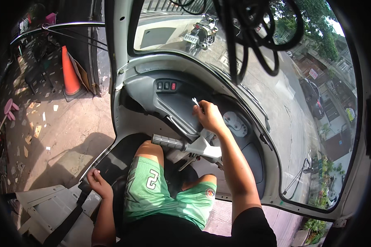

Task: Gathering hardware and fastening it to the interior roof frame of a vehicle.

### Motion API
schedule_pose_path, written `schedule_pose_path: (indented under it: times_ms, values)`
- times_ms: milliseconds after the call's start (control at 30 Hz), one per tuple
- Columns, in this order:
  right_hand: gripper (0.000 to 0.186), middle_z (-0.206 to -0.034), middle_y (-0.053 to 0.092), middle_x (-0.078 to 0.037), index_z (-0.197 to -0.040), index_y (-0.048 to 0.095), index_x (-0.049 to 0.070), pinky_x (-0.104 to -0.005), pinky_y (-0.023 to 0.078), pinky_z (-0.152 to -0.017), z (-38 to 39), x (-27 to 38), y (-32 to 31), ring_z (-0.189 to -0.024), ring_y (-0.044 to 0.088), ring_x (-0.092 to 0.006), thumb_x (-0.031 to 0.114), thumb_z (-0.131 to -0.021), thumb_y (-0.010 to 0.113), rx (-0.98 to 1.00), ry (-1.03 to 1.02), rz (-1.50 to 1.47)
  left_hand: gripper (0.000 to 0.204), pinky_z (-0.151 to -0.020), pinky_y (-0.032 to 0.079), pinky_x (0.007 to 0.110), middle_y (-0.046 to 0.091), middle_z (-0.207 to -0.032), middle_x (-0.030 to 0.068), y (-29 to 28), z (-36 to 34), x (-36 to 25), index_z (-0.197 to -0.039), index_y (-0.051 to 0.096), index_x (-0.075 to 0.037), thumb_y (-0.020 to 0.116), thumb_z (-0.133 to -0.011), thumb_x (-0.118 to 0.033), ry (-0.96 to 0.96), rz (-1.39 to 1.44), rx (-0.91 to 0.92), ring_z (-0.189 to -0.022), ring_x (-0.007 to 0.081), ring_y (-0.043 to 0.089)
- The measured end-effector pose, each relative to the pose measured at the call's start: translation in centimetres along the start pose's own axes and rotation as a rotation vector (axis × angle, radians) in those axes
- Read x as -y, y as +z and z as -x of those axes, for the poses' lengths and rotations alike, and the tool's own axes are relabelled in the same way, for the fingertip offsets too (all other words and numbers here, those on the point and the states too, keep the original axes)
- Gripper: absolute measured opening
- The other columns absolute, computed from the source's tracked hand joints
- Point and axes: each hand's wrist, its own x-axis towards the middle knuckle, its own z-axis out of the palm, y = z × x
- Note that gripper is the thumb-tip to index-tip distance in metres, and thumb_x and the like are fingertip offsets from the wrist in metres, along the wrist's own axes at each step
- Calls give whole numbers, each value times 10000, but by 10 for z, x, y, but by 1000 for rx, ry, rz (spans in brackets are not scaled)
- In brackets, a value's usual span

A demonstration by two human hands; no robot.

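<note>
My right hand is closed around a small silver wrench, whose open-ended jaw sticks out past my fingers. It is held over the dark grey dashboard, between the row of switches and the round gauge cluster. Most of the wrench's handle is hidden in my grip. Below my right forearm lies a handlebar with a ribbed grey grip. Down at the left, my left hand is by the cab's side edge, fingers loosely curled and apart, with nothing visible in it.
A windshield curves around the front, with black looped cables hanging before it. Outside stand an orange traffic cone on the left and a parked motorcycle ahead. White panels sit beside my left arm.
</note>
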Motion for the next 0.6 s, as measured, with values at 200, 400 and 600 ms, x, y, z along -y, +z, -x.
schedule_pose_path:
  times_ms: [200, 400, 600]
  values:
    - [288, -1017, 704, -243, -1001, 717, -7, -444, 552, -860, -70, -75, 21, -995, 680, -395, 251, -884, 669, 103, 260, 219, 77, -728, 516, 290, 644, -932, 96, 221, -62, -144, -970, 659, 16, 629, -932, -44, 426, 253, 530, -798, 190, 626]
    - [338, -1137, 667, -259, -1093, 688, -19, -457, 516, -945, -52, -69, 80, -1108, 633, -395, 257, -900, 672, 28, 447, 20, 85, -683, 528, 353, 662, -885, 138, 345, -72, -157, -970, 677, -11, 644, -903, -54, 844, 102, 819, -749, 279, 669]
    - [253, -1008, 698, -235, -1078, 727, 66, -440, 517, -897, -53, -85, 70, -1015, 664, -390, 189, -859, 695, -152, 381, -189, 136, -787, 546, 401, 716, -911, 177, 396, -51, -172, -964, 741, -60, 668, -859, -105, 582, -216, 1025, -879, 350, 697]
